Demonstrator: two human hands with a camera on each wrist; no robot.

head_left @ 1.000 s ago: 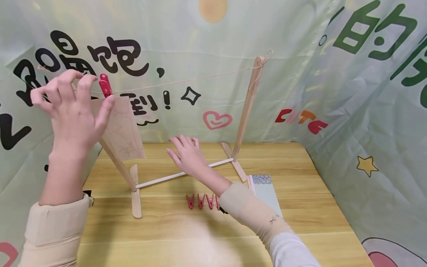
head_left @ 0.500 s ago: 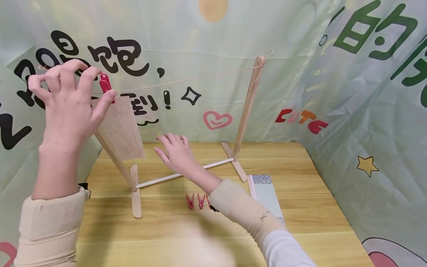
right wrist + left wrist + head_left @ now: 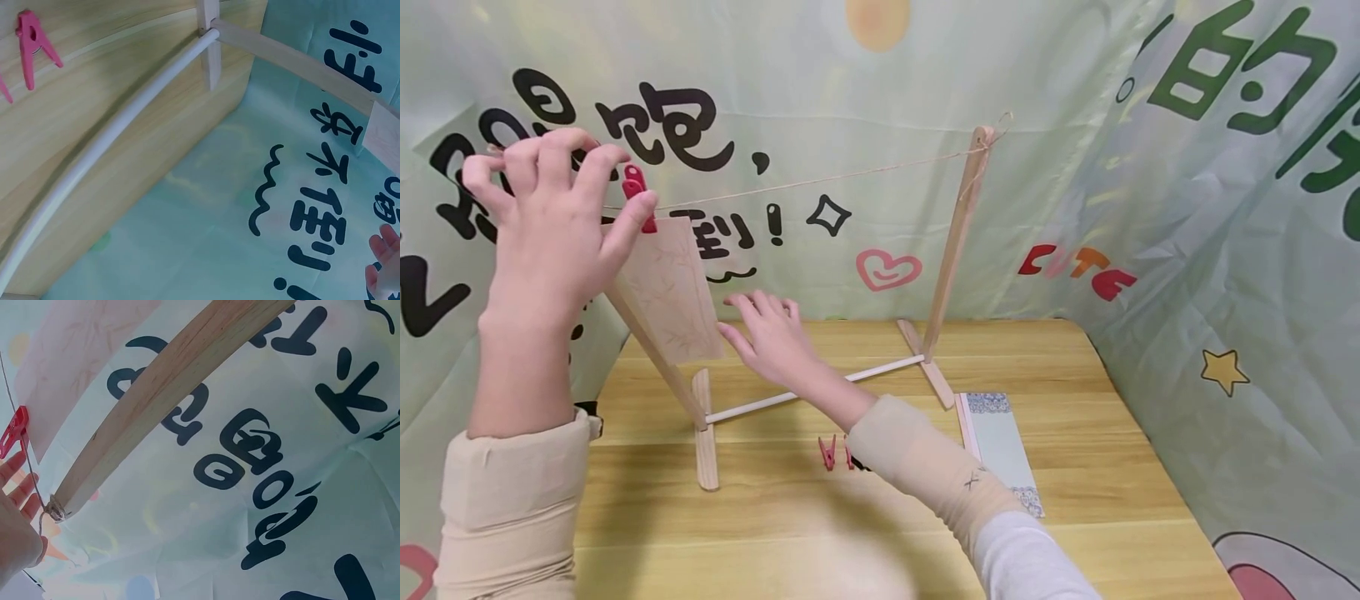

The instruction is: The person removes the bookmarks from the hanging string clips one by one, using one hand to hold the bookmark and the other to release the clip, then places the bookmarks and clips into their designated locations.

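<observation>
A red clothespin (image 3: pixel 635 185) sits on the string (image 3: pixel 820 179) over the top edge of a pale pink sheet of paper (image 3: pixel 673 292) with a faint bamboo drawing. My left hand (image 3: pixel 553 225) is raised beside the clothespin, thumb and index finger spread apart, the thumb overlapping it in the head view. In the left wrist view the fingertips lie right by the clothespin (image 3: pixel 14 432), near the string knot at the post top. My right hand (image 3: pixel 771 337) holds nothing; its fingers are loosely bent, with the thumb tip close to the paper's lower right edge.
The string runs between two wooden posts (image 3: pixel 958 250) joined low down by a white rod (image 3: pixel 887 367). Loose red clothespins (image 3: pixel 827 452) lie on the table (image 3: pixel 760 517), partly hidden by the right sleeve. A light blue sheet with patterned ends (image 3: pixel 1000 446) lies at right.
My left hand has risen slightly and moved left, uncovering more of the clothespin, which stays in place. My right hand has moved left toward the paper, its sleeve now covering more loose clothespins.
</observation>
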